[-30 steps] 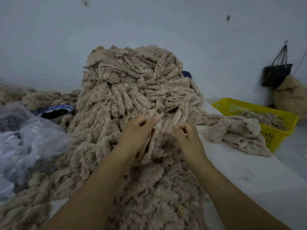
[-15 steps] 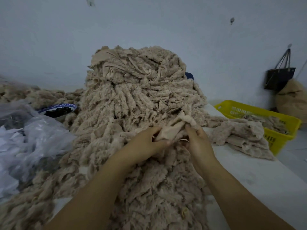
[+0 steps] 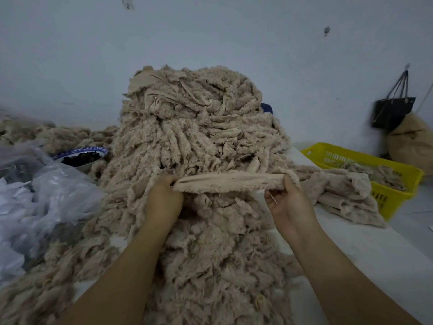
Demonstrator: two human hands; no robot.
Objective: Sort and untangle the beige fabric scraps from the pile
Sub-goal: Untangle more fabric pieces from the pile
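Two hands: one left hand (image 3: 164,199) and one right hand (image 3: 289,204). One strip of beige cloth (image 3: 229,182) is pinched between them. There is one tall pile of beige scraps (image 3: 199,127) and one smaller heap (image 3: 346,192) beside it on the right; the scraps themselves are far too many to count. One yellow basket (image 3: 389,198). One bowl (image 3: 70,153). One black bag (image 3: 393,111), one tan sack (image 3: 412,141). The clear plastic bags (image 3: 46,195) are crumpled together — their number cannot be told.
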